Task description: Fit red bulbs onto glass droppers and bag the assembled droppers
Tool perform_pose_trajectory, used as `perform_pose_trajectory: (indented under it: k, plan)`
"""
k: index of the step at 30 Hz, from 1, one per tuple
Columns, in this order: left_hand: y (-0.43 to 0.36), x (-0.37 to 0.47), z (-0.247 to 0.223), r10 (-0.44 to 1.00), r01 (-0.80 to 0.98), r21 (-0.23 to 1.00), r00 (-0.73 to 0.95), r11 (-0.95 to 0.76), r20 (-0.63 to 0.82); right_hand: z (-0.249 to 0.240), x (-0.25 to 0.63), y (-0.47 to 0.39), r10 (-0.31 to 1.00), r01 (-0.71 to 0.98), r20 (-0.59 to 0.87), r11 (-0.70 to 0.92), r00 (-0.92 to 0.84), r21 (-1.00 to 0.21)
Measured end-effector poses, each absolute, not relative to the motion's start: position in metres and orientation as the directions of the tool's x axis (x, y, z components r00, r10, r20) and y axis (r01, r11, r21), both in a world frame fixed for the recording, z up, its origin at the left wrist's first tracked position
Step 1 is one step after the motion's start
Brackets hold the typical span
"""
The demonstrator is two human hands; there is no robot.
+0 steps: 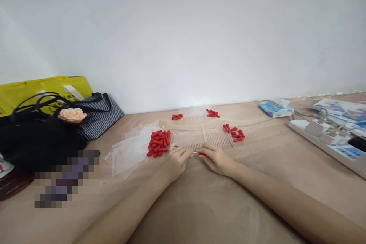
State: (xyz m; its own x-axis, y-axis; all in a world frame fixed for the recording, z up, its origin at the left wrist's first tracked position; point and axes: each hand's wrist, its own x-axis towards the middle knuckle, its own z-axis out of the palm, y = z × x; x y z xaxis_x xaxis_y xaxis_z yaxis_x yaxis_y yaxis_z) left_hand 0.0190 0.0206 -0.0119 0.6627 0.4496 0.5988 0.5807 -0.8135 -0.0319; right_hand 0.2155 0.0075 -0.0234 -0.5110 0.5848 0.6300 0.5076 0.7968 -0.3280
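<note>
My left hand [176, 161] is closed on one end of a thin clear glass tube [195, 153] near the middle of the table. Facing it, my right hand [215, 158] pinches a red rubber bulb [201, 154] at the tube's other end. Just beyond both hands lies a row of clear tubes [197, 137], side by side. A heap of red bulbs [158, 143] sits left of the row, beside my left hand. More red bulbs [236, 133] are scattered at its right end.
Clear zip bags [128, 152] lie left of the heap. Small bulb groups [177, 116] and another bag [197, 111] are near the wall. A striped bag [100, 116] stands left; a tissue pack [276, 108] and power strip [328, 145] lie right.
</note>
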Motion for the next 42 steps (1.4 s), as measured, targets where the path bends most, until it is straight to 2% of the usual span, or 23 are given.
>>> perform_pose_trajectory:
  k: [11, 21, 31, 42]
  plan:
    - [0.020, 0.020, -0.012, 0.456, 0.604, -0.046, 0.646, -0.796, 0.612, -0.019, 0.230, 0.013, 0.677, 0.587, 0.544, 0.723, -0.496, -0.364]
    - [0.021, 0.020, -0.009, 0.512, 0.654, -0.026, 0.614, -0.756, 0.601, -0.021, 0.234, 0.015, 0.653, 0.582, 0.559, 0.741, -0.511, -0.334]
    - [0.016, 0.024, -0.005, 0.378, 0.560, -0.059, 0.630, -0.826, 0.679, -0.016, 0.228, 0.010, 0.615, 0.565, 0.585, 0.769, -0.528, -0.299]
    - [0.015, 0.027, -0.005, 0.354, 0.517, -0.028, 0.622, -0.855, 0.698, -0.014, 0.227, 0.011, 0.614, 0.548, 0.552, 0.778, -0.564, -0.306]
